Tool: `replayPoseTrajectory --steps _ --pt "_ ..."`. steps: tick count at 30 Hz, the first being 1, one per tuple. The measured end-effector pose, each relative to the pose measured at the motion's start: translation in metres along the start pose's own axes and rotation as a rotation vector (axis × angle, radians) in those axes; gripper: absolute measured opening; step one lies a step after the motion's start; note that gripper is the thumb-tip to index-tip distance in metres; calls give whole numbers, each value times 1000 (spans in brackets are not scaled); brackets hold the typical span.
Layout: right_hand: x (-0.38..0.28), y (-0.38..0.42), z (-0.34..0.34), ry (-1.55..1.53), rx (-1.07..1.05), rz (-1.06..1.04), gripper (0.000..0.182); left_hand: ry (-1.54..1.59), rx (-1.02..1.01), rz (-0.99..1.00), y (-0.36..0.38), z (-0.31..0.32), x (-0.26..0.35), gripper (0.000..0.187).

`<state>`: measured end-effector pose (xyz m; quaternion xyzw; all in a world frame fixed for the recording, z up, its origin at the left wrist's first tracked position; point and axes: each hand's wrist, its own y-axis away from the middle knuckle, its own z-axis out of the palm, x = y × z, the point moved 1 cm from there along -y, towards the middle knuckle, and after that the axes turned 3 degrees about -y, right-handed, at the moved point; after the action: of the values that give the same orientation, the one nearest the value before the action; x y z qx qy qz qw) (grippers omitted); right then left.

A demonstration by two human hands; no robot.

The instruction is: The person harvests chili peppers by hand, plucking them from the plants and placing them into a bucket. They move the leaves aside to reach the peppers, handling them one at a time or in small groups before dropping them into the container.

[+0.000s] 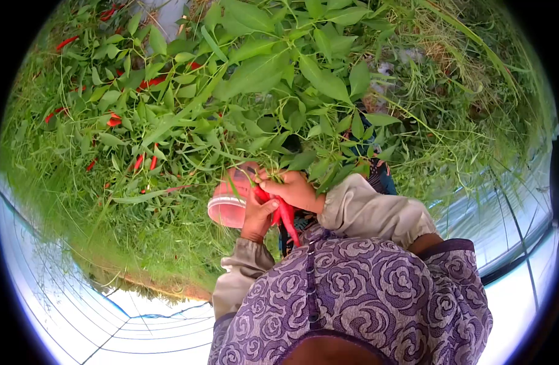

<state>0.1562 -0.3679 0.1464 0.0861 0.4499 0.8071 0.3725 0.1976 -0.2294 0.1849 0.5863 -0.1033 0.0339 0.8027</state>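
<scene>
Across the upper half of the frame sits a big chilli plant (255, 91), leaves everywhere w/ red pods still hanging at upper left. Just below centre there's a pink bucket (228, 204), partly hidden. Both hands meet right beside it: right hand (295, 190) w/ fingers curled shut around a bunch of red chillies (285, 214), left hand (257, 218) closed on the same bunch from below. Looks like mid-picking imo; next move prob needs dropping the bunch in the bucket w/o spilling.
</scene>
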Motion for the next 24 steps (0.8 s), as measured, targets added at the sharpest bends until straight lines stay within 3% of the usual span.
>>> replayPoseTrajectory --steps 2,4,6,8,10,13,16,17,18,20,21,24 --pt "25 -13 4 433 281 -283 33 6 32 49 7 -1 0 85" --pt "9 -12 13 523 270 -293 32 21 -14 -10 11 -15 -11 82" --pt "12 -15 17 780 289 -488 27 91 43 12 11 -17 -23 80" --pt "17 -18 10 809 262 -396 25 184 85 -5 8 -13 -33 81" --pt "19 -23 9 1023 225 -568 27 216 113 -5 10 -20 -44 76" --pt "35 -28 12 930 117 -440 33 399 90 19 13 -24 -62 61" --pt "59 -40 9 710 130 -359 36 526 232 99 19 -42 -82 63" --pt "60 -42 8 719 124 -327 36 626 274 3 19 -87 -120 58" --pt "58 -42 4 728 118 -296 36 568 228 177 28 -68 -90 52" --pt "69 -47 -16 704 107 -181 29 744 346 73 46 -119 -114 44" --pt "74 -50 -29 724 111 -153 27 713 468 133 57 -138 -119 44" --pt "77 -51 -62 830 179 -110 22 711 533 308 90 -208 -140 39"
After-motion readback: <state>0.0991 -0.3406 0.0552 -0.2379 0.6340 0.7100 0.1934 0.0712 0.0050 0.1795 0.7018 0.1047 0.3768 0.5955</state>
